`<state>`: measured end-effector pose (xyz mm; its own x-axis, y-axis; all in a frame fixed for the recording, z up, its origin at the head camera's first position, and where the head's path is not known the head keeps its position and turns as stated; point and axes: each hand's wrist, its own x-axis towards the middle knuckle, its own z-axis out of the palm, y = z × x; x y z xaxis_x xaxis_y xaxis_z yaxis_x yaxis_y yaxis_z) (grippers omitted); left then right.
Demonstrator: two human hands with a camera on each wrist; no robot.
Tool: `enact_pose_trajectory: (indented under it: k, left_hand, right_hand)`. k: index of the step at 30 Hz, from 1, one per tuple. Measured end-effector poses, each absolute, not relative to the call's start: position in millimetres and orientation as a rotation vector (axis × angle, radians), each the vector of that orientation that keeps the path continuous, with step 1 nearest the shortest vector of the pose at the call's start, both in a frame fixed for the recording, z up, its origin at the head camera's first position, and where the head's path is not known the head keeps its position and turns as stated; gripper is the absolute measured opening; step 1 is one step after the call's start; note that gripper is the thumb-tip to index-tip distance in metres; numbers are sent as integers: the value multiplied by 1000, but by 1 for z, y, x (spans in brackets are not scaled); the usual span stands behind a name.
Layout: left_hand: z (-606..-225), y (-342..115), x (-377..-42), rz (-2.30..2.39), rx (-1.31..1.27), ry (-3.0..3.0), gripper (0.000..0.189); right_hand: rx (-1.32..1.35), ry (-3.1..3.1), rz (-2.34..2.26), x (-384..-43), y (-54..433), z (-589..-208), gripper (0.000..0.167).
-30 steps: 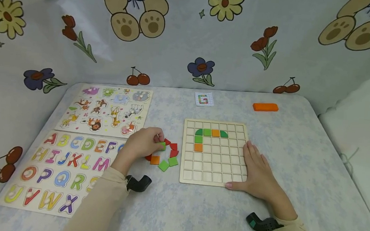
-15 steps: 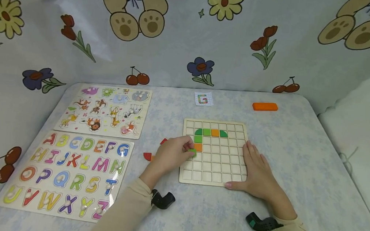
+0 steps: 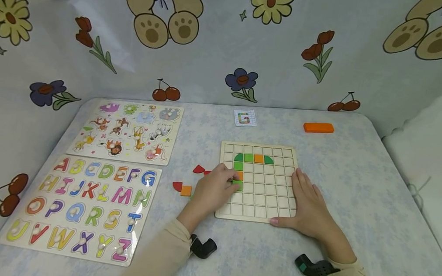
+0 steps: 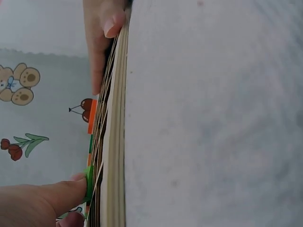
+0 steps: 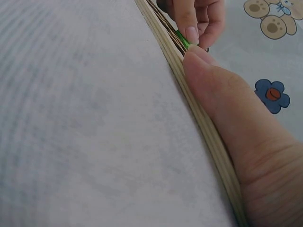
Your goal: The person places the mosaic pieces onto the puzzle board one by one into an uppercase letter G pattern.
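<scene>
My left hand [image 3: 213,188] pinches a green square tile [image 3: 237,186] at the left part of the wooden grid board [image 3: 264,201]. In the left wrist view that tile [image 4: 89,183] stands on edge against the thumb, right at the board's surface. Just above it lies an orange tile [image 3: 240,175], partly covered by fingertips. Green and orange tiles, with two dark green rounded ones, form a corner along the upper left cells. My right hand [image 3: 311,207] rests along the board's right edge, fingers straight, its thumb [image 5: 208,75] at the front edge.
Left of the board, red tiles [image 3: 177,186] and an orange tile [image 3: 186,190] lie loose, others hidden behind the left hand. Further left are an alphabet puzzle [image 3: 93,203] and an animal puzzle [image 3: 127,125]. A patterned card [image 3: 245,118] and an orange block [image 3: 318,127] lie behind.
My left hand has carried the green tile rightward from the loose pile onto the board, then slightly further to the cell below the orange tile. My right hand has stayed put.
</scene>
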<state>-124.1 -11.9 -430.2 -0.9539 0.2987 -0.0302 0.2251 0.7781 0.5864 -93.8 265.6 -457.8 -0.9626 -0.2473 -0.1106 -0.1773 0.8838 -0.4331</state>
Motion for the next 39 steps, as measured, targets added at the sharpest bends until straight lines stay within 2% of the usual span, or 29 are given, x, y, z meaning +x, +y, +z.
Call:
enact_pose_trajectory:
  k: [15,25,30,39]
  left_hand:
    - [-427,-13,-116,794,442,2912,21]
    - [-405,-60,-138,628,169,2894,34]
    - [-402,-81,-150,463,152,2831,31]
    - [-406,-91,-163,485,226,2782,19]
  right_hand:
    - [-328,2899,-632,-93,267,-460,149]
    - [-332,2896,-647,-93,266,-458,149]
    - [-332,2894,-650,-92,265,-457,149]
    - [-336,2894,-653,-93,266,-458,149]
